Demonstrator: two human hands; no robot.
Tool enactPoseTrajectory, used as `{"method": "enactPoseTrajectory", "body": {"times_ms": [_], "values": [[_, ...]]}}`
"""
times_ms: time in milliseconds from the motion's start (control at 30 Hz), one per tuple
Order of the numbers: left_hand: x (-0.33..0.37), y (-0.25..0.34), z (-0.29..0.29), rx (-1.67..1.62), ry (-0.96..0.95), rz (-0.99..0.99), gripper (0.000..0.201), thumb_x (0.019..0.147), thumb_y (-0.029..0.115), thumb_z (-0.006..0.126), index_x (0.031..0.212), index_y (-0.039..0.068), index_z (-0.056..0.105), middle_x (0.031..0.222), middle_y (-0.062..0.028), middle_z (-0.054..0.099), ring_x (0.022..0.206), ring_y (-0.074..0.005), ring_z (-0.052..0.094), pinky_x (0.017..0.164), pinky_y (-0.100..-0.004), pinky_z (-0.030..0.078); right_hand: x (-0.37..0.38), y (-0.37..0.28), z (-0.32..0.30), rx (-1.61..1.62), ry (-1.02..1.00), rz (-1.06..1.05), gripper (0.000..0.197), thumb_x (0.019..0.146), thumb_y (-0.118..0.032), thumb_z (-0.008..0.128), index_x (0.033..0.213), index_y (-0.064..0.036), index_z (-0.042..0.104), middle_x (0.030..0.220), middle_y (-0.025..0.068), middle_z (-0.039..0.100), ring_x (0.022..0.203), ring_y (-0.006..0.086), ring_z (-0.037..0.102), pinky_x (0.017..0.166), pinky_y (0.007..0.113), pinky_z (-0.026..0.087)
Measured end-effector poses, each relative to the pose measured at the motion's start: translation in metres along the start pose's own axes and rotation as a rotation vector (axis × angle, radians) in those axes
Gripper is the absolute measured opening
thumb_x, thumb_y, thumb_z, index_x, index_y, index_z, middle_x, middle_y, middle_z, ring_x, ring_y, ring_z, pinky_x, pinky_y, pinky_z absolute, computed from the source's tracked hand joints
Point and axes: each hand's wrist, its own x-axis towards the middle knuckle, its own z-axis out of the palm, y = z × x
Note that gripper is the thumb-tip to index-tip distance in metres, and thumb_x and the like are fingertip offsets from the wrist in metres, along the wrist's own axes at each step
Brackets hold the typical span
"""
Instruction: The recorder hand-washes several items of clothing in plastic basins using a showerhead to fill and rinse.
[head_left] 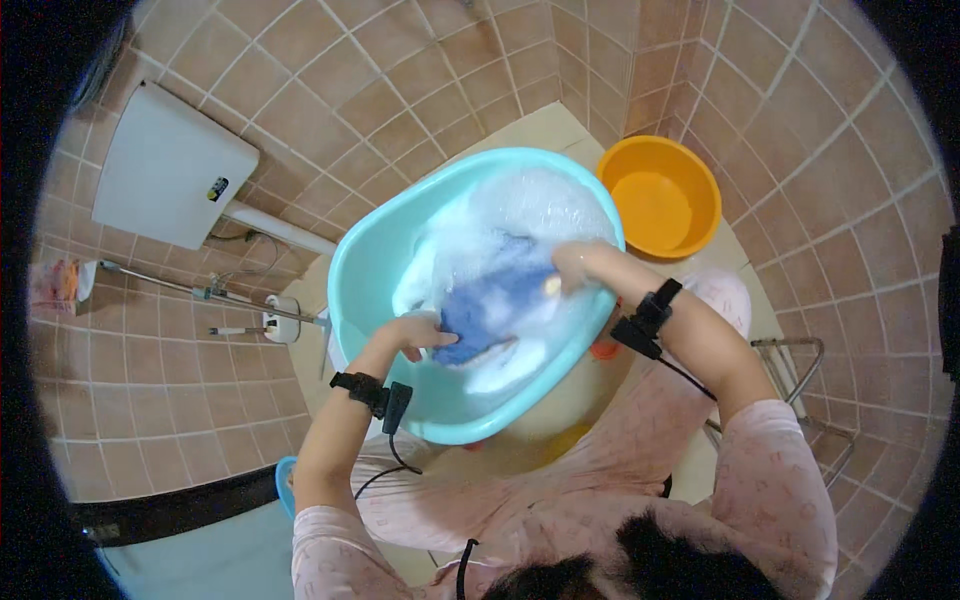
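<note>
Nothing is legible; the black-and-yellow sticker (218, 189) on the white toilet cistern (165, 160), toward ten o'clock, is too small.

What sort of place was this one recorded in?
Most likely a bathroom: tiled walls, what looks like a white toilet cistern with a pipe, and a turquoise tub of suds on the floor.

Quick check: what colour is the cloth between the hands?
The cloth is blue with some whitish patches, shown best in the head view.

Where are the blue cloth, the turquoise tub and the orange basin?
Blue cloth (470, 312): head view, on its left part.
Turquoise tub (372, 255): head view, inner left wall.
Orange basin (656, 208): head view, inside bottom.
</note>
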Motion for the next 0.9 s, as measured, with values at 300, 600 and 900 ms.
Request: {"method": "enactPoseTrajectory", "body": {"times_ms": [300, 600, 900], "values": [[0.148, -0.004, 0.063, 0.253, 0.578, 0.465, 0.096, 0.053, 0.051, 0.075, 0.123, -0.005, 0.042, 0.123, -0.0232, 0.046, 0.116, -0.0346, 0.042, 0.098, -0.0364, 0.034, 0.022, -0.022, 0.030, 0.193, -0.167, 0.019, 0.100, 0.059, -0.039, 0.074, 0.137, -0.0068, 0.020, 0.117, 0.0213, 0.052, 0.104, 0.0341, 0.053, 0.086, 0.039, 0.044], [0.208, -0.012, 0.097, 0.357, 0.105, 0.352, 0.066, 0.064, 0.044, 0.066, 0.111, -0.001, 0.055, 0.111, -0.0225, 0.055, 0.103, -0.0350, 0.053, 0.088, -0.0382, 0.042, 0.062, -0.020, 0.057, 0.121, -0.464, -0.071, 0.100, 0.057, -0.036, 0.076, 0.137, -0.0075, 0.022, 0.109, 0.0196, 0.057, 0.097, 0.0302, 0.057, 0.079, 0.040, 0.047], [0.221, -0.061, 0.060, 0.392, 0.360, 0.347, 0.022, 0.066, 0.011, 0.055, 0.083, 0.002, 0.064, 0.087, -0.0202, 0.063, 0.081, -0.0345, 0.060, 0.072, -0.0413, 0.049, 0.080, -0.059, 0.059, 0.114, -0.400, -0.406, 0.078, 0.063, -0.023, 0.068, 0.132, -0.0124, 0.035, 0.109, 0.0190, 0.057, 0.095, 0.0315, 0.058, 0.079, 0.039, 0.047]]}}
